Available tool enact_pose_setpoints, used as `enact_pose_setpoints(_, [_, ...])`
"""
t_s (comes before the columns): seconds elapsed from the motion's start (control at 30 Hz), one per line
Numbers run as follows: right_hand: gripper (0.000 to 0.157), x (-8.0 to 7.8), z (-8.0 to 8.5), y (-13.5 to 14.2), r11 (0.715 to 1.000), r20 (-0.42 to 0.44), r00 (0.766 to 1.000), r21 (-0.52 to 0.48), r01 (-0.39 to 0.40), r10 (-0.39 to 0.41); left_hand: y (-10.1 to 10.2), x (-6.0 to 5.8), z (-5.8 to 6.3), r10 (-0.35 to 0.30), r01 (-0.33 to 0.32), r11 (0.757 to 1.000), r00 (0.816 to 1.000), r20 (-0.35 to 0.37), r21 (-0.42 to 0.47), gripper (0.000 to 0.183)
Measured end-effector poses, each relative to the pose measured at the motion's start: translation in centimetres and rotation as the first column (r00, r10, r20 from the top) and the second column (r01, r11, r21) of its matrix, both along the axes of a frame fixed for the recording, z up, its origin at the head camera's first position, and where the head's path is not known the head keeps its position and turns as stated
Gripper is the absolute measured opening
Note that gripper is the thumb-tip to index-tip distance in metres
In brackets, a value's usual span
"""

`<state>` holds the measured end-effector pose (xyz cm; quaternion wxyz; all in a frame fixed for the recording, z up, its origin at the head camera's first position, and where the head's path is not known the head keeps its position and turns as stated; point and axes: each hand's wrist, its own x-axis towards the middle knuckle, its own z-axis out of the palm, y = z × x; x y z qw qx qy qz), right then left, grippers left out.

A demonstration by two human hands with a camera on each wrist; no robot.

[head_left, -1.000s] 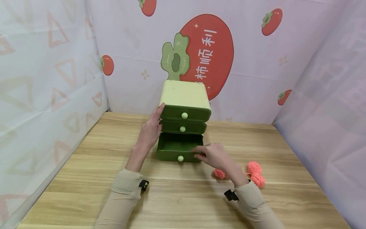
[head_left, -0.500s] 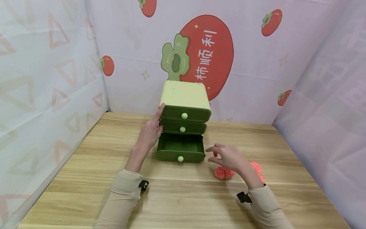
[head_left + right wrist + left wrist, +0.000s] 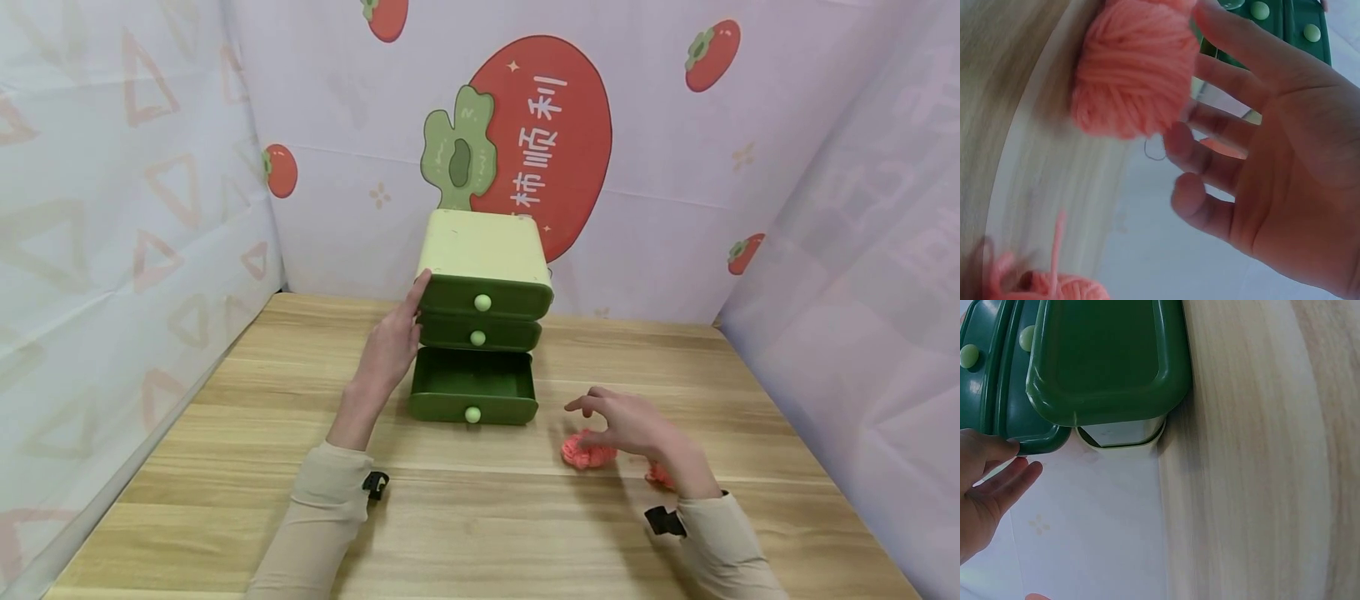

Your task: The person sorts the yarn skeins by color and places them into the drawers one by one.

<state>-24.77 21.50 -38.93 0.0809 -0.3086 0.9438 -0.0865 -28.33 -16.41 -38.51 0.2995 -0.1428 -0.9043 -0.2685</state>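
A small cream cabinet [image 3: 483, 246] with green drawers stands at the back of the table. Its bottom drawer [image 3: 442, 407] is pulled out and looks bare inside; the middle drawer [image 3: 502, 336] and top drawer [image 3: 517, 297] are in. My left hand [image 3: 386, 346] rests at the cabinet's upper left corner, index finger straight along the top drawer's edge. To the right of the cabinet, my right hand [image 3: 637, 421] hovers with spread, slightly bent fingers and an empty palm. Just under its thumb lies a coral yarn skein [image 3: 1135, 69], its fingertips close to the strands.
A second coral yarn bundle [image 3: 1079, 287] lies further right, partly behind the right wrist in the head view. The wooden table [image 3: 465, 517] is bounded by printed cloth walls [image 3: 337, 125] at the back and both sides.
My right hand has left the bottom drawer's right edge and moved right, over the nearer yarn skein. The left hand keeps its place at the cabinet corner.
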Motion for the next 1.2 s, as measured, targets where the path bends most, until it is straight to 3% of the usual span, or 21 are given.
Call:
enact_pose_setpoints(0.27, [0.046,0.35,0.24,0.65,0.999,0.203,0.979,-0.003,0.039,-0.038,-0.07,0.00,0.03,-0.007,0.007,1.000,1.000,-0.013,0.004,0.093])
enact_pose_setpoints(0.47, [0.032,0.44,-0.05,0.70,1.000,0.249,0.968,-0.006,0.027,-0.024,-0.16,-0.14,-0.11,-0.002,0.002,1.000,1.000,-0.004,0.006,0.097])
enact_pose_setpoints(0.8, [0.020,0.37,-0.26,0.93,0.999,0.233,0.972,-0.035,-0.015,0.023,-0.20,0.14,-0.08,-0.005,0.005,1.000,1.000,0.024,0.013,0.096])
enact_pose_setpoints(1.2, [0.016,0.21,0.27,0.49,0.992,0.076,0.992,-0.080,-0.096,0.102,-0.13,0.11,-0.04,-0.005,0.004,1.000,0.999,0.036,0.021,0.095])
